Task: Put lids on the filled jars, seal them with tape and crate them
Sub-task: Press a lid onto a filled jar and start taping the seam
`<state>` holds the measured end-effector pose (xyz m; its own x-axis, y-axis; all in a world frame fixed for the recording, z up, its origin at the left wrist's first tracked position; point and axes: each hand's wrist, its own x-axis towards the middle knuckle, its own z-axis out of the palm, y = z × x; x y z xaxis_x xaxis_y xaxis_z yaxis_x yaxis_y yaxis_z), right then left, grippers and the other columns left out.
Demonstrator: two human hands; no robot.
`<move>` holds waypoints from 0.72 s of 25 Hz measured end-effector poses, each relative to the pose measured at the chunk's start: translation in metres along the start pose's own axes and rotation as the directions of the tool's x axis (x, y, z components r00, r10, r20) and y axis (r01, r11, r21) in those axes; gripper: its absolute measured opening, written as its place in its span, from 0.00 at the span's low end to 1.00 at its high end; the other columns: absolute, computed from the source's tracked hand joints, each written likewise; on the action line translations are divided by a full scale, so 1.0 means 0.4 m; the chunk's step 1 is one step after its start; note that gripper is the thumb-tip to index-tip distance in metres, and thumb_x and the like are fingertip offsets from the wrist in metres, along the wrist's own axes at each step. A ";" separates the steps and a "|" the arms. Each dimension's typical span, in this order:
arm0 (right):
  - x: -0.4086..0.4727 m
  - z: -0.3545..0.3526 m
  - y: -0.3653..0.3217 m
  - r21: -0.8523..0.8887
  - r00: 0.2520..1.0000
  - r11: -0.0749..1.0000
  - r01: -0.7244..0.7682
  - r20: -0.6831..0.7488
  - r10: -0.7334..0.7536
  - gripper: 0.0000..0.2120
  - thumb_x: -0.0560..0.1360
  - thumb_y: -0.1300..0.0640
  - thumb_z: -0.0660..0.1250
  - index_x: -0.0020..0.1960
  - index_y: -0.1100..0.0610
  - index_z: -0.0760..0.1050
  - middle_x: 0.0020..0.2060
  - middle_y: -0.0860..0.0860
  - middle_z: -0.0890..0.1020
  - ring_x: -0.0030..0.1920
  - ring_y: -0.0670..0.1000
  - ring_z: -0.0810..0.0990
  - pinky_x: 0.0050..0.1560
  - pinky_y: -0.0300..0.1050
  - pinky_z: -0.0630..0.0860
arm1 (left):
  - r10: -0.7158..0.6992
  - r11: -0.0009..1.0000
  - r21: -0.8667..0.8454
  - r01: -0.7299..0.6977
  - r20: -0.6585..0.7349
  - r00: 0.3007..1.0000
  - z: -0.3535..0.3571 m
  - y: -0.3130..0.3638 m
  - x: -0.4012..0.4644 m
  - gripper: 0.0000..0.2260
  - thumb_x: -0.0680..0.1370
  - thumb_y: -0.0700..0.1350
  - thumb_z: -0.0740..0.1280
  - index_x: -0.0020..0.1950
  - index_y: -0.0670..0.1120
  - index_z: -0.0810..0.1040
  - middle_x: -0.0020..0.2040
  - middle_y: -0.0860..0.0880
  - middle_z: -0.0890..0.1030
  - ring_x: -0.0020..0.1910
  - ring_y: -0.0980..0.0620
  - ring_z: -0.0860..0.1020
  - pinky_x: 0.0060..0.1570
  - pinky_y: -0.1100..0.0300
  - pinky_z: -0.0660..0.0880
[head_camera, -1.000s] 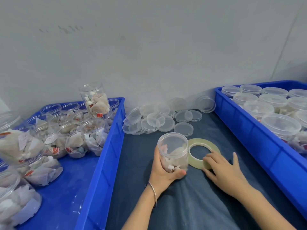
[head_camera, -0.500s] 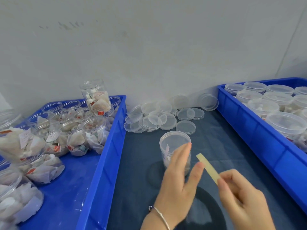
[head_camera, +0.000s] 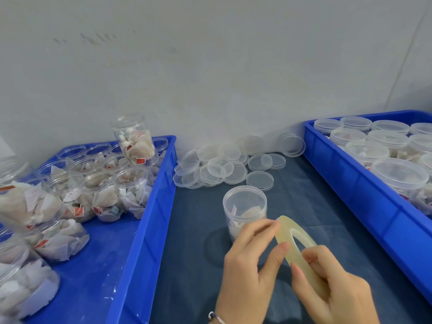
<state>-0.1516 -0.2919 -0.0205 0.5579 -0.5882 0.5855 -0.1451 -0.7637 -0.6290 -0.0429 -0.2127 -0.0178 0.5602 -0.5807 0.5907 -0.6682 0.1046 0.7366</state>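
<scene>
A clear lidded jar (head_camera: 244, 206) with tea bags stands on the dark cloth between two crates. Just in front of it I hold a yellowish roll of tape (head_camera: 286, 232) tilted on edge, above the cloth. My right hand (head_camera: 334, 293) grips the roll's lower part with curled fingers. My left hand (head_camera: 250, 265) pinches its upper rim between thumb and fingers. Neither hand touches the jar. Loose clear lids (head_camera: 219, 169) lie in a pile behind the jar.
A blue crate (head_camera: 145, 225) on the left holds several open filled jars, some lying on their sides. Another blue crate (head_camera: 364, 195) on the right holds several lidded jars. A grey wall stands close behind.
My left hand let go of the jar and moved to the tape. My right hand lifted the roll off the cloth and tilted it on edge; both hands now hold it.
</scene>
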 end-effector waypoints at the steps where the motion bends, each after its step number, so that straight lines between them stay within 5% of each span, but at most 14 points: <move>1: 0.000 -0.003 0.000 -0.041 0.999 0.999 0.033 0.013 -0.033 0.08 0.67 0.45 0.60 0.38 0.49 0.71 0.22 0.38 0.69 0.21 0.46 0.68 0.23 0.33 0.66 | -0.051 0.997 -0.058 0.048 -0.052 0.997 -0.003 -0.002 0.001 0.10 0.75 0.50 0.70 0.53 0.49 0.84 0.50 0.59 0.81 0.48 0.58 0.80 0.49 0.66 0.76; 4: 0.001 -0.018 -0.002 -0.128 0.994 0.987 0.098 0.062 -0.090 0.12 0.66 0.46 0.61 0.35 0.54 0.76 0.19 0.44 0.70 0.18 0.46 0.66 0.21 0.38 0.65 | -0.240 0.949 -0.223 0.224 -0.046 0.970 -0.018 -0.001 0.009 0.01 0.71 0.42 0.74 0.40 0.48 0.85 0.39 0.55 0.81 0.39 0.54 0.81 0.42 0.65 0.77; 8: 0.003 -0.027 -0.001 -0.093 0.985 0.989 0.119 0.134 -0.106 0.08 0.66 0.45 0.61 0.41 0.46 0.66 0.21 0.41 0.69 0.22 0.45 0.62 0.23 0.34 0.63 | -0.248 0.962 -0.107 0.250 0.037 0.968 -0.037 0.019 0.016 0.07 0.75 0.38 0.70 0.39 0.47 0.80 0.38 0.55 0.79 0.40 0.54 0.79 0.42 0.60 0.76; 12: 0.029 -0.048 0.016 -0.068 0.982 0.996 -0.051 0.177 0.062 0.11 0.67 0.42 0.63 0.44 0.45 0.65 0.23 0.32 0.68 0.22 0.40 0.65 0.28 0.34 0.65 | -0.363 0.877 -0.257 0.405 0.198 0.911 -0.051 0.065 0.018 0.06 0.74 0.45 0.69 0.36 0.50 0.79 0.33 0.54 0.80 0.34 0.60 0.77 0.41 0.68 0.74; 16: 0.035 -0.055 0.013 -0.169 0.981 0.986 0.014 0.195 0.019 0.11 0.68 0.41 0.61 0.43 0.46 0.64 0.24 0.36 0.67 0.23 0.45 0.60 0.27 0.38 0.66 | -0.400 0.818 -0.302 0.489 0.312 0.862 -0.066 0.075 0.018 0.11 0.67 0.57 0.70 0.36 0.50 0.80 0.34 0.51 0.81 0.35 0.58 0.79 0.45 0.61 0.78; 18: 0.029 -0.062 0.017 -0.145 0.978 0.989 0.002 0.206 0.028 0.10 0.68 0.39 0.58 0.44 0.44 0.64 0.23 0.38 0.68 0.22 0.44 0.61 0.27 0.36 0.66 | -0.404 0.843 -0.262 0.469 0.268 0.875 -0.070 0.074 0.017 0.11 0.64 0.53 0.77 0.36 0.51 0.79 0.35 0.52 0.81 0.35 0.58 0.79 0.41 0.65 0.77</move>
<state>-0.1664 -0.3104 -0.0052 0.7103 -0.5417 0.4495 -0.2608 -0.7957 -0.5467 -0.0452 -0.1910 0.0172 0.6286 -0.7666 0.1311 -0.1722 0.0272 0.9847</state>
